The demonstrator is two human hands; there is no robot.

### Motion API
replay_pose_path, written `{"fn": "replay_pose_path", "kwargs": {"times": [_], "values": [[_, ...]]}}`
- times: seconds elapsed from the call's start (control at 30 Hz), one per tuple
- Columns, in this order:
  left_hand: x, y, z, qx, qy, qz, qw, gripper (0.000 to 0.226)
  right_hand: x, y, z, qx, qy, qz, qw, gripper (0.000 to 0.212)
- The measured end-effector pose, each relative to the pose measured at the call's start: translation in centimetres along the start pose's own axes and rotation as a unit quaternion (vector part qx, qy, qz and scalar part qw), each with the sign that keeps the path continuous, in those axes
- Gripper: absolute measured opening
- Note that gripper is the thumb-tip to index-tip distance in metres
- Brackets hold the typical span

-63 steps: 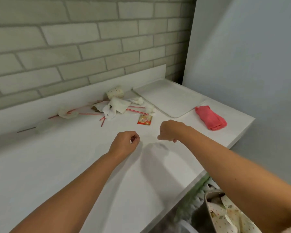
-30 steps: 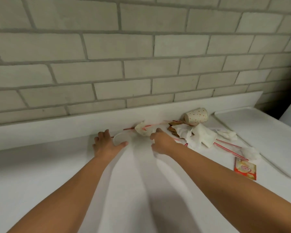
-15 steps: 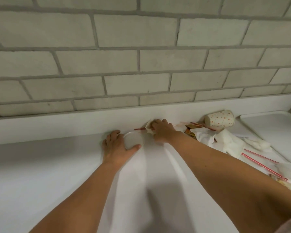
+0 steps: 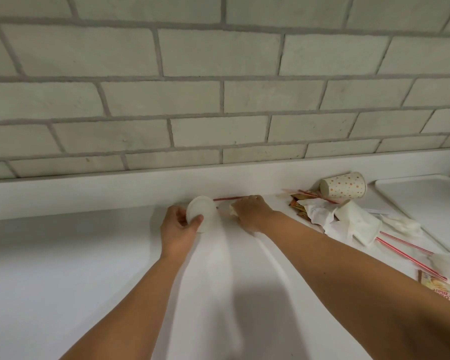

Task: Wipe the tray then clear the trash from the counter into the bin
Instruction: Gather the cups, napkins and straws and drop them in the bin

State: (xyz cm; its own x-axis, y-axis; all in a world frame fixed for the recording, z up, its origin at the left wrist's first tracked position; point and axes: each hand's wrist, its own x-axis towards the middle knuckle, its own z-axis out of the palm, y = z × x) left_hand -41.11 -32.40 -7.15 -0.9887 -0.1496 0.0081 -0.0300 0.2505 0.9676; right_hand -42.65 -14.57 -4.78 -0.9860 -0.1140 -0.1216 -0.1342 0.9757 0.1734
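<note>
Along the far edge of the white laminate counter (image 4: 63, 268), two hands gathered feather-light litter.
One white rectangular plastic tray (image 4: 426, 201) lay at the far right; the bin was out of view. At the far middle, the left hand (image 4: 178, 229) pinched the single round white plastic lid (image 4: 202, 211) by its rim, thumb in front, while the right hand (image 4: 252, 213) curled over a small crumpled white tissue (image 4: 232, 209) beside a red-striped straw (image 4: 234, 198). One dotted paper cup (image 4: 343, 188) lay tipped over, probably crushable and best taken round its wall. Soft white napkin wads (image 4: 353, 224), at least four, would likely bunch into a fist. Straws numbered at least three, thin and apt to roll. Printed sachets (image 4: 444, 289), at least two, looked flat and slippery, best lifted by an edge.
</note>
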Motion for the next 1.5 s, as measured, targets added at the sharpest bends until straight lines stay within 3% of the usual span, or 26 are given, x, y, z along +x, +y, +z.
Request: {"fn": "replay_pose_path", "kwargs": {"times": [0.1, 0.2, 0.33, 0.4, 0.53, 0.57, 0.6, 0.7, 0.73, 0.8, 0.87, 0.93, 0.97, 1.03, 1.1, 1.13, 1.23, 1.3, 1.33, 1.4, 1.5], "values": [[-0.1, -0.2, -0.5, -0.064, 0.022, -0.025, 0.997, 0.025, -1.0, -0.3, 0.0, 0.023, 0.035, -0.005, 0.999, 0.038], [-0.3, 0.0, -1.2, -0.106, 0.021, -0.024, 0.994, 0.036, -1.6, 0.0, -0.9, 0.139, 0.054, 0.016, 0.989, 0.035], [-0.5, 0.4, -1.5, -0.053, -0.005, -0.002, 0.999, 0.028, -2.1, 0.5, -3.7, 0.335, 0.094, 0.030, 0.937, 0.008], [-0.7, 0.8, -1.3, -0.037, -0.029, -0.007, 0.999, 0.036, -2.2, 0.4, -4.9, 0.426, 0.124, 0.041, 0.895, 0.013], [-1.3, 1.9, -0.3, -0.061, -0.057, 0.008, 0.996, 0.030, -2.5, -0.4, -6.2, 0.641, 0.141, 0.042, 0.753, 0.023], [-1.5, 2.3, -0.2, -0.069, -0.058, 0.014, 0.996, 0.029, -2.6, -0.6, -6.6, 0.661, 0.131, 0.041, 0.737, 0.021], [-1.7, 2.8, -0.1, -0.077, -0.057, 0.017, 0.995, 0.028, -2.8, -0.8, -6.9, 0.648, 0.121, 0.039, 0.751, 0.019], [-2.2, 4.7, -0.1, -0.141, -0.070, -0.006, 0.988, 0.021, -3.3, -2.5, -7.3, 0.426, 0.083, 0.002, 0.901, 0.021], [-2.4, 5.4, 0.0, -0.171, -0.086, -0.023, 0.981, 0.023, -3.3, -3.4, -7.1, 0.356, 0.069, -0.020, 0.932, 0.024], [-2.5, 6.1, 0.4, -0.195, -0.107, -0.052, 0.973, 0.035, -3.5, -5.0, -6.3, 0.366, 0.042, -0.056, 0.928, 0.019], [-2.3, 6.1, 0.8, -0.193, -0.096, -0.075, 0.974, 0.041, -3.6, -6.8, -5.7, 0.477, 0.042, -0.055, 0.876, 0.007], [-2.0, 5.8, 0.9, -0.205, -0.072, -0.096, 0.971, 0.042, -3.6, -7.8, -5.4, 0.595, 0.045, 0.006, 0.803, 0.017], [-1.9, 5.7, 0.9, -0.212, -0.061, -0.105, 0.970, 0.041, -3.5, -8.1, -5.2, 0.603, 0.059, 0.031, 0.795, 0.023], [-1.5, 5.5, 0.8, -0.217, -0.033, -0.123, 0.968, 0.038, -4.1, -8.1, -5.3, 0.508, 0.092, -0.007, 0.857, 0.025], [-1.2, 5.4, 0.5, -0.205, -0.001, -0.134, 0.969, 0.037, -5.1, -7.5, -6.3, 0.457, 0.089, -0.067, 0.882, 0.014], [-0.9, 5.3, 0.2, -0.199, 0.014, -0.139, 0.970, 0.038, -5.4, -6.7, -6.7, 0.442, 0.086, -0.088, 0.889, 0.021], [-0.2, 4.8, -0.7, -0.170, 0.045, -0.151, 0.973, 0.036, -5.3, -2.7, -6.9, 0.354, 0.082, 0.008, 0.932, 0.029], [0.0, 4.5, -1.3, -0.153, 0.059, -0.142, 0.976, 0.037, -5.3, -0.1, -5.6, 0.211, -0.009, 0.081, 0.974, 0.021], [0.1, 4.4, -1.6, -0.147, 0.063, -0.137, 0.978, 0.037, -5.9, 0.6, -4.9, 0.148, -0.071, 0.102, 0.981, 0.014], [0.1, 4.4, -1.8, -0.137, 0.064, -0.137, 0.979, 0.037, -7.1, 0.9, -3.8, 0.090, -0.147, 0.118, 0.978, 0.024], [0.0, 4.7, -1.7, -0.132, 0.063, -0.129, 0.981, 0.036, -7.9, 0.3, -3.0, 0.101, -0.124, 0.135, 0.978, 0.029]]}}
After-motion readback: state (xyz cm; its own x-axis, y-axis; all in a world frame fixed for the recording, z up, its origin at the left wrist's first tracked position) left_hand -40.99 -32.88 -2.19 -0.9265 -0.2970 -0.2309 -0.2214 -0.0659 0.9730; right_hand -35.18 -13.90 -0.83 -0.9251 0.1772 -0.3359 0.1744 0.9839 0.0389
